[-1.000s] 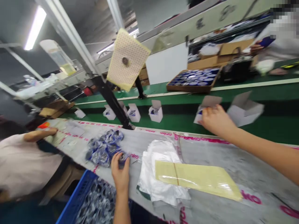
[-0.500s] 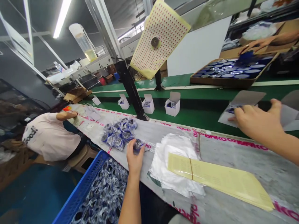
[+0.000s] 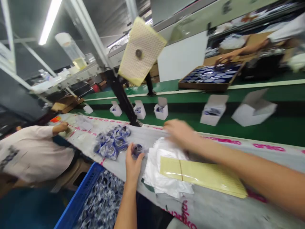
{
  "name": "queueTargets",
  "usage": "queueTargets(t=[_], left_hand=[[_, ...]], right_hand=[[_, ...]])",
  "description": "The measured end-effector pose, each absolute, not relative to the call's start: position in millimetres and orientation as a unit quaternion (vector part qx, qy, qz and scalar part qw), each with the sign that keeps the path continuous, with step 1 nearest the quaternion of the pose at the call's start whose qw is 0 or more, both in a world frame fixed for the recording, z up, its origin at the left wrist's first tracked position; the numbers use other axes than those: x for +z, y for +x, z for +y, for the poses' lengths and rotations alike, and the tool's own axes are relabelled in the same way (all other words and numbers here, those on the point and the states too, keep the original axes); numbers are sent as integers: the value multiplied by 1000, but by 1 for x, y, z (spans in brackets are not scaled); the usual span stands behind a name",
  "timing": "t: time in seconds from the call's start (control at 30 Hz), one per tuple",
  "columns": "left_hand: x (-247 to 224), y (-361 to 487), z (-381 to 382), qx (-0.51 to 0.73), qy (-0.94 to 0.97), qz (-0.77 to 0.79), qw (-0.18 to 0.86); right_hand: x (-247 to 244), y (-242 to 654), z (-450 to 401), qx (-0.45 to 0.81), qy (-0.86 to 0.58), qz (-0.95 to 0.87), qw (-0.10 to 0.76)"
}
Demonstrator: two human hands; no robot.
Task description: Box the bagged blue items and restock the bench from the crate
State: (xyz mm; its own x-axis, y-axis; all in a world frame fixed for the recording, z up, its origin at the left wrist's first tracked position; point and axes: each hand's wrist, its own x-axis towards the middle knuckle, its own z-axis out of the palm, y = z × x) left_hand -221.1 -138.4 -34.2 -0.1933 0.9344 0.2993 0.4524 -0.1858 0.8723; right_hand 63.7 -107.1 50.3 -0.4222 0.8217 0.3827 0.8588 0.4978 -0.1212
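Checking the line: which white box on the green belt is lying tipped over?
The rightmost box, at the right end of the row. It lies tilted on its side, while the others, like its neighbour, stand upright with flaps up.

A green conveyor belt [image 3: 262, 133] runs behind the counter [image 3: 214, 210], carrying a row of small open white boxes [image 3: 160, 111] — one larger white box [image 3: 254, 109] lies tipped at the right. Beyond it sits a brown tray of blue-lidded tins [image 3: 209, 78], with another person's hand [image 3: 224, 58] over it, and a yellow dotted sheet [image 3: 140, 52] hangs from a dark post [image 3: 121, 98]. At the left a person in a pale shirt [image 3: 30, 156] leans on the counter — below, a blue crate [image 3: 78, 203] holds wrapped pieces.
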Motion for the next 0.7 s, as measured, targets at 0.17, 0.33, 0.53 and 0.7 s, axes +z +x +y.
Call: queueTargets(t=[0.17,0.33,0.53,0.7], left_hand=[[-16,-219,-134,569,533,583,226],[-6,-249,-98,477,573,662,-71],[-23,-251,-78,369,628,679,-94],[5,-211,-87,435,593,669,-108]], right_hand=[[21,-44,-109,61,-404,-890,202],[6,-66,-99,148,-419,-851,279],[53,46,-100,390,-414,-694,443],[98,209,-127,428,-490,-528,546]])
